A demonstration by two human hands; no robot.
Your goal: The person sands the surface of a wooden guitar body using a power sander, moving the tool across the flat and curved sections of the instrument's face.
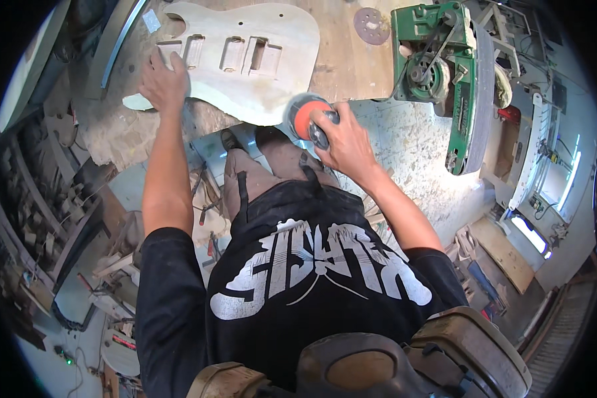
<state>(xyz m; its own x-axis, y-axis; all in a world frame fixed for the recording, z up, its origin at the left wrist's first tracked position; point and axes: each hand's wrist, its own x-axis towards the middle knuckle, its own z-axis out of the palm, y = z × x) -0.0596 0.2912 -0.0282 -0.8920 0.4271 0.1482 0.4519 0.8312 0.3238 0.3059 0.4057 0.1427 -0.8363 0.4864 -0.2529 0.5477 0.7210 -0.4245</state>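
A pale, unpainted electric guitar body [212, 26] lies flat on the wooden workbench [351, 69], with several routed cavities facing up. My left hand [164, 81] rests on its left part with the fingers stretched out. Wrapped round the dark grip of an orange and black orbital sander [304, 117] is my right hand [347, 140]. The sander is tilted, its blurred pad against the near right edge of the body. My palm hides part of the sander's housing.
A round perforated sanding disc [372, 26] lies on the bench beyond the guitar body. To its right stands a green belt sander [438, 73] with a long grey belt. A small light-blue piece [151, 21] sits at the far left. Wood pieces [60, 205] crowd the left side.
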